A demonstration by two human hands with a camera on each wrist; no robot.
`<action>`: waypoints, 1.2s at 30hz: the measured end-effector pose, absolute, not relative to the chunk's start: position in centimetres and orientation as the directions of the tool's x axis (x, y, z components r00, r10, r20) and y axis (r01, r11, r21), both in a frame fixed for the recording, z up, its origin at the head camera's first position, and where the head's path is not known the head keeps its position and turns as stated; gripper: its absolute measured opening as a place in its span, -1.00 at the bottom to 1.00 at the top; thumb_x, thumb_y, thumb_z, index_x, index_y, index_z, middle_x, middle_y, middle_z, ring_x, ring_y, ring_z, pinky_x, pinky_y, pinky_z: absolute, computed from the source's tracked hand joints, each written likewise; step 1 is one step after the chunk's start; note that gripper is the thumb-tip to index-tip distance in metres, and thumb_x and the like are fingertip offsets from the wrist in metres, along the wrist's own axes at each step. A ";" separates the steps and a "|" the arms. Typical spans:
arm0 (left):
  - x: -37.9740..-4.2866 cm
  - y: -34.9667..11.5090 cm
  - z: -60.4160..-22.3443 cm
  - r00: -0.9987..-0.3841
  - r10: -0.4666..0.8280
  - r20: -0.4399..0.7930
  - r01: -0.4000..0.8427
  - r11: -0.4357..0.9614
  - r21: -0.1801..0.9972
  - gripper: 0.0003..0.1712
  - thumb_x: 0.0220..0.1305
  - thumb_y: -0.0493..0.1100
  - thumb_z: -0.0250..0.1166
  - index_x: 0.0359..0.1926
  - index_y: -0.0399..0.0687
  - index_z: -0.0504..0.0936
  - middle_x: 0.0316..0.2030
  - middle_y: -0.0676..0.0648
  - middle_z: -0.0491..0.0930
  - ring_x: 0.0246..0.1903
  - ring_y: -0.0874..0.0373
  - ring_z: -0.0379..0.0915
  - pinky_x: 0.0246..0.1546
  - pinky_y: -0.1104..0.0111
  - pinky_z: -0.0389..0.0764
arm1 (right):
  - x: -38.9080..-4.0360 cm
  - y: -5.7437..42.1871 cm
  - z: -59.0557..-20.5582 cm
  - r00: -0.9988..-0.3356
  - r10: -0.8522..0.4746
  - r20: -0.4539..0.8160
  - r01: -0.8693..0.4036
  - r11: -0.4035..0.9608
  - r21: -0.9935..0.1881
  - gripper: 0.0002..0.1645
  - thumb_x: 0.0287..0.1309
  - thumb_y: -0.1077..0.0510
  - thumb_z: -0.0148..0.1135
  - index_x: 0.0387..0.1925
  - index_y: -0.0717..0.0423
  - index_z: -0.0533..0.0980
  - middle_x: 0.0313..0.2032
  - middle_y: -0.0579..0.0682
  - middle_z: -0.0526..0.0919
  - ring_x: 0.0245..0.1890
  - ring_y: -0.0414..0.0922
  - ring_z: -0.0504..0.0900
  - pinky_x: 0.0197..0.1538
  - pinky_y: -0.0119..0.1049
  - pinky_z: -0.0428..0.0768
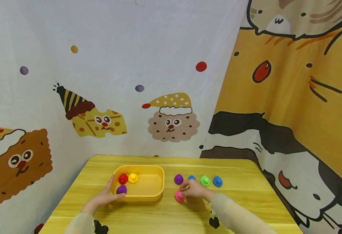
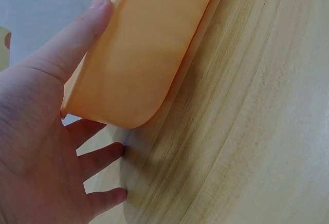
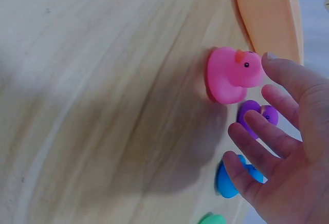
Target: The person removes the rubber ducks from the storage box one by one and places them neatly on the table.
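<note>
A pink rubber duck (image 3: 226, 77) stands on the table, its beak showing in the right wrist view. My right hand (image 1: 195, 189) is over it, the thumb tip by its head and the other fingers spread apart; whether they touch is unclear. At the left is a yellow plastic basin (image 1: 147, 187) holding a red duck (image 1: 123, 178), a yellow duck (image 1: 133, 177) and a purple duck (image 1: 121, 189). My left hand (image 1: 104, 196) rests against the basin's near-left corner. In the left wrist view its thumb lies along the rim, with the fingers stretched out below.
Behind the right hand stand a purple duck (image 1: 178, 179), a partly hidden blue duck (image 1: 191, 177), a green duck (image 1: 204, 181) and another blue duck (image 1: 217, 181). The wooden table (image 1: 147, 217) meets a cartoon-printed cloth (image 1: 171, 42) at its back.
</note>
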State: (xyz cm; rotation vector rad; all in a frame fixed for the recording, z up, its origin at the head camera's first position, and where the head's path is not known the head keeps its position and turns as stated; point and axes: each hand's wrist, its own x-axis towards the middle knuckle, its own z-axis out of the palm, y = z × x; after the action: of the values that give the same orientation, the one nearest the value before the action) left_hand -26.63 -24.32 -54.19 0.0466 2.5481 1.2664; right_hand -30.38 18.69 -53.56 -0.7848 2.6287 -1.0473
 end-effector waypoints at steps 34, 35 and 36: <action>-26.2 -24.3 -53.9 -0.958 0.180 -0.224 -0.079 0.584 0.808 0.36 0.17 0.18 0.37 0.47 -0.26 -0.48 0.39 -0.58 -0.32 0.29 -0.60 -0.17 0.19 -0.39 0.00 | -33.7 8.4 -47.0 -0.831 -0.555 0.037 -0.440 0.616 -0.653 -0.66 0.03 0.08 0.46 -0.11 0.02 0.65 -0.09 -0.04 0.67 -0.05 0.06 0.61 -0.12 -0.33 0.59; -26.2 -24.3 -53.9 -0.958 0.182 -0.222 -0.078 0.578 0.812 0.36 0.17 0.18 0.37 0.47 -0.26 -0.48 0.39 -0.58 -0.33 0.30 -0.60 -0.18 0.19 -0.39 -0.01 | -33.8 7.9 -46.9 -0.831 -0.556 0.035 -0.442 0.620 -0.648 -0.66 0.04 0.08 0.46 -0.10 0.02 0.65 -0.08 -0.06 0.67 -0.03 0.06 0.61 -0.12 -0.34 0.59; -26.2 -24.3 -53.9 -0.957 0.187 -0.222 -0.076 0.574 0.815 0.37 0.17 0.18 0.37 0.47 -0.26 -0.50 0.39 -0.58 -0.34 0.30 -0.60 -0.20 0.20 -0.38 -0.03 | -33.9 7.5 -46.8 -0.831 -0.556 0.034 -0.441 0.618 -0.651 -0.66 0.04 0.09 0.46 -0.10 0.02 0.65 -0.08 -0.06 0.67 -0.03 0.06 0.61 -0.11 -0.34 0.59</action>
State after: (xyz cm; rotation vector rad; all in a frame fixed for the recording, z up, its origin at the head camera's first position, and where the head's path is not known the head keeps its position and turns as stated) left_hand -26.19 -24.34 -53.91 0.0912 2.5250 1.3276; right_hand -33.86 7.47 -46.84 -0.8293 2.6699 -1.0040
